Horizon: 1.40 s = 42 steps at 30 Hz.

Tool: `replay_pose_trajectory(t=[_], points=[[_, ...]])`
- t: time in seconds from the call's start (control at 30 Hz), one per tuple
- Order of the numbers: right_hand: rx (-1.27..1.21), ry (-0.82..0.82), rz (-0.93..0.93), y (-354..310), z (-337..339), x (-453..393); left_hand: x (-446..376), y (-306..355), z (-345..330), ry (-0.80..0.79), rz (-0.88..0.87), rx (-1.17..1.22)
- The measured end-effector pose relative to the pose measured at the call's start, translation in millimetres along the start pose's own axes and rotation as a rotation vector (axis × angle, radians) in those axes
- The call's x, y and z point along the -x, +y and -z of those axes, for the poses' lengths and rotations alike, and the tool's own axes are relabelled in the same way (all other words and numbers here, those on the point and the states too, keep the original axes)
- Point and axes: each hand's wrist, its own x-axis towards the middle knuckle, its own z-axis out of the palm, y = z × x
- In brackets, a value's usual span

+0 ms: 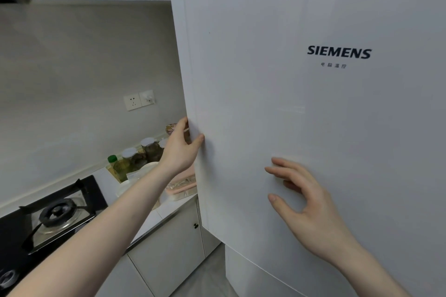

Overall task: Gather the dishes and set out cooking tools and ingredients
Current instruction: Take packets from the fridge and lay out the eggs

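Fridge door, white and glossy with the dark SIEMENS lettering at about 2 o'clock of the view, fills the right half of the picture. The left hand grips its left edge near the centre of the view: the thumb lies on the door's front face and the fingers curl round behind the edge, out of sight. The right hand, at about 5 o'clock, is spread and relaxed in front of the door face, fingers lightly bent and holding nothing; whether the fingertips touch the panel I cannot tell.

At 9 o'clock from the left hand a white countertop runs along a grey backsplash. On it, partly hidden by the left forearm, stand several jars with white lids and a bottle with a green cap, just beside one another against the wall. Near them lie pale dishes and a pink tray next to the door's edge. At 8 o'clock of the view a black gas hob sits with its burner grate. A wall socket is on the backsplash above the jars. White base cabinets stand under the countertop.
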Motion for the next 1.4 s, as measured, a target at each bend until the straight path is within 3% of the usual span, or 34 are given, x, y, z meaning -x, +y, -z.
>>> replay_pose_trajectory(t=[0.13,0.37,0.63,0.8,1.2,1.4], points=[[0.009,0.002,-0.002,6,3,-4,-6,2,-11,-0.058,-0.027,0.009],[0.033,0.025,0.011,14,1,-12,-6,-8,-24,-0.249,-0.117,-0.203],[0.086,0.009,-0.030,27,4,-27,5,2,-42,-0.502,-0.096,-0.360],[0.107,0.020,-0.062,37,12,-33,3,6,-70,-0.582,-0.124,-0.292],[0.159,-0.004,-0.054,49,10,-32,-7,-4,-88,-0.592,-0.082,-0.241],[0.193,-0.073,-0.085,56,-6,-26,35,-20,-62,-0.541,-0.194,-0.332]])
